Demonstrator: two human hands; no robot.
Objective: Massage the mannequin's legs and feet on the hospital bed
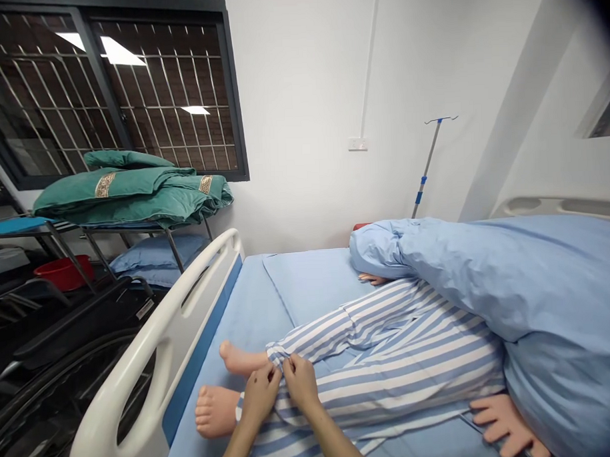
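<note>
A manikin lies on the bed in blue-and-white striped pajama pants (390, 385). My left hand (262, 392) and my right hand (299, 381) are close together at the cuff of its farther leg. Both are closed, with fingers pinching the striped cloth there. Bare manikin feet stick out: the farther foot (239, 359) and the nearer foot (216, 410). My left wrist passes over the nearer ankle and hides part of it. More striped cloth lies beneath my forearms at the near side.
A blue quilt (486, 269) covers the manikin's upper body; one manikin hand (509, 425) shows beside it. The white bed end board (159, 347) rises at left. Beyond it are a wheelchair (89, 356), folded green bedding (133, 191) and a red basin (64, 271). An IV pole (426, 171) stands behind.
</note>
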